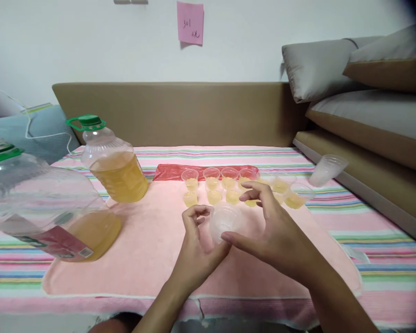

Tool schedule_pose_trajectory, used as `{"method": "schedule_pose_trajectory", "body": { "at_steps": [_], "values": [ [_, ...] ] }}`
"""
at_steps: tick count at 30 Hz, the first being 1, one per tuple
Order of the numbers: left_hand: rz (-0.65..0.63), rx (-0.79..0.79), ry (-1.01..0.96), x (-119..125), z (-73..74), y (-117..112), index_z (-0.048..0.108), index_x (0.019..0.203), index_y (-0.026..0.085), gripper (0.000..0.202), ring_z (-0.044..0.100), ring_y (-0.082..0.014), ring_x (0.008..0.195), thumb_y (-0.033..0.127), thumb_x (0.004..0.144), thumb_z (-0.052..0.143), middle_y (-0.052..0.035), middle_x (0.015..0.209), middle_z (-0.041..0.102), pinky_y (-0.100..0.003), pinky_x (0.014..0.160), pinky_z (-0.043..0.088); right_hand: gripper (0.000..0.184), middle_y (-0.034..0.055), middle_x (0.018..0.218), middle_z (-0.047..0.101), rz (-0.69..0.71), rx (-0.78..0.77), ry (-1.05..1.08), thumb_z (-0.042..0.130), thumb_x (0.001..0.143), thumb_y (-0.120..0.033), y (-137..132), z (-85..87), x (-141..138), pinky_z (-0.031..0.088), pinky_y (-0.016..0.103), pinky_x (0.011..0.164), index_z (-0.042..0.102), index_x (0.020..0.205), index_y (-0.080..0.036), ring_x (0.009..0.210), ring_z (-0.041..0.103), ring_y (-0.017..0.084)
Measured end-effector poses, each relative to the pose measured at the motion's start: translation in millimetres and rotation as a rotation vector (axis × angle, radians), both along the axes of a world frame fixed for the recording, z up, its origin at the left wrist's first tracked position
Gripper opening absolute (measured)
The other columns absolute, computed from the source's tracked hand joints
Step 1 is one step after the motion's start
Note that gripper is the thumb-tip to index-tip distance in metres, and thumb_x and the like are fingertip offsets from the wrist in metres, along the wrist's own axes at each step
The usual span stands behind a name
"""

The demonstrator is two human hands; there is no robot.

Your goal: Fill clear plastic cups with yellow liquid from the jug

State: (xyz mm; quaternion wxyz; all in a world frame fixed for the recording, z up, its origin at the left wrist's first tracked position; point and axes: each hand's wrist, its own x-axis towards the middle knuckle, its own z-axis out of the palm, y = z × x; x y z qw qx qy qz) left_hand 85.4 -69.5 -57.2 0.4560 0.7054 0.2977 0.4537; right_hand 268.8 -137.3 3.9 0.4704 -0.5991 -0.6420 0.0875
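My left hand [203, 236] is wrapped round a clear plastic cup [224, 223], its mouth facing up towards me. The cup looks cloudy, and I cannot tell whether several are nested together. Over its right side is my right hand [268, 224], fingers curved and spread apart, the thumb tip at the cup's near rim. Just beyond my hands, plastic cups [212, 184] holding yellow liquid stand in rows on a pink cloth [152, 240]. My right hand hides part of these rows.
Two big green-capped jugs stand on the left, the nearer jug [100, 233] and the farther jug [121, 173], both with yellow liquid. A red plastic bag [169, 172] lies behind the cups. Stacked cups [327, 170] lean at the right, beside piled cushions [370, 115].
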Motion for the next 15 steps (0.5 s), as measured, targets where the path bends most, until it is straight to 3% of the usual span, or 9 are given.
{"method": "schedule_pose_trajectory", "body": {
  "at_steps": [7,15],
  "values": [
    [0.004,0.008,0.02,-6,-2.0,-2,0.03,0.131,0.032,0.07,0.047,-0.0275,0.132,0.024,0.08,0.078,-0.0076,0.138,0.043,-0.05,0.113,0.037,0.072,0.0119,0.127,0.055,-0.086,0.11,-0.124,0.076,0.089,-0.062,2,-7.0,-14,0.05,0.048,0.091,0.047,0.142,-0.023,0.116,0.055,0.035],
    [-0.003,0.059,0.023,-7,0.0,-5,0.032,0.133,0.032,0.071,0.047,-0.0243,0.132,0.019,0.08,0.077,-0.005,0.136,0.043,-0.049,0.117,0.036,0.069,0.0069,0.12,0.055,-0.094,0.029,-0.126,0.077,0.086,-0.057,2,-13.3,-20,0.051,0.044,0.085,0.044,0.14,-0.029,0.107,0.057,0.032]
  ]
}}
